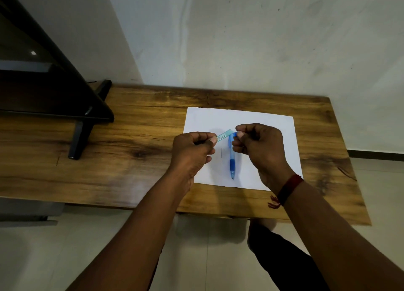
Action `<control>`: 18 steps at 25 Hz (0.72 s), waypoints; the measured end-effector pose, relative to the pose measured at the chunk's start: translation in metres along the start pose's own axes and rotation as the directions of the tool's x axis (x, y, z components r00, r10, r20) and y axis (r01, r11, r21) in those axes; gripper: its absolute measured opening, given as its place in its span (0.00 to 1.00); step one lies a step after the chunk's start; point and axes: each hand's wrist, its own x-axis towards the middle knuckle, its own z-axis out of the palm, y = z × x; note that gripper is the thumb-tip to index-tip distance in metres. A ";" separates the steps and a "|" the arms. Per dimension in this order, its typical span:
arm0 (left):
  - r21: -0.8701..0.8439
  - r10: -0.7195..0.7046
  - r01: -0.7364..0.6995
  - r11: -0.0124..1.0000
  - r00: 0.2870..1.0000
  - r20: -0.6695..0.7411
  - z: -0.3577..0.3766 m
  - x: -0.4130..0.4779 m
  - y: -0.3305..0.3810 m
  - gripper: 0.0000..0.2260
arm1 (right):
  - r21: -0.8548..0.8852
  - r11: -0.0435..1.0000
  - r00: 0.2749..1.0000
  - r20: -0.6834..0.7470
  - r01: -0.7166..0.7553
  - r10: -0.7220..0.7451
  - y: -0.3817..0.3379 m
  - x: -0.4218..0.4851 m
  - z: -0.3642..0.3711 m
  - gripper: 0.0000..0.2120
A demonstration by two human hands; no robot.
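Observation:
A white paper sheet [258, 120] lies on the wooden table [131, 137]. On the sheet lies a blue pen [231, 159], tip toward me. My left hand [190, 153] pinches one end of a small pale-teal labelled tube [224, 135] just above the paper. My right hand [258, 146] pinches a small blue piece [235, 134] at the tube's other end, right over the pen's top. Whether the piece is joined to the tube is unclear. A short thin dark line [222, 152] shows on the paper between my hands.
A dark TV with a black stand foot [78, 142] occupies the table's left side. A pale wall [240, 39] runs behind the table. Tiled floor [207, 247] and my dark trouser leg [275, 247] lie below the table's near edge.

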 end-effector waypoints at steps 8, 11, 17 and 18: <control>0.135 0.075 -0.081 0.987 0.996 0.051 0.017 0.000 -0.004 0.03 | 0.059 0.998 0.994 0.106 -0.031 0.024 0.007 0.001 -0.030 0.07; 0.160 0.086 -0.099 0.982 0.992 0.087 0.019 0.001 -0.006 0.03 | 0.068 0.997 0.992 0.121 -0.042 0.034 0.010 0.002 -0.036 0.07; 0.224 0.105 -0.125 0.966 0.989 0.102 0.018 0.002 -0.009 0.05 | 0.067 0.993 0.984 0.153 -0.101 0.090 0.008 0.002 -0.038 0.06; 0.248 0.117 -0.142 0.958 0.987 0.111 0.017 0.003 -0.010 0.05 | 0.062 0.993 0.985 0.147 -0.104 0.094 0.007 0.002 -0.036 0.06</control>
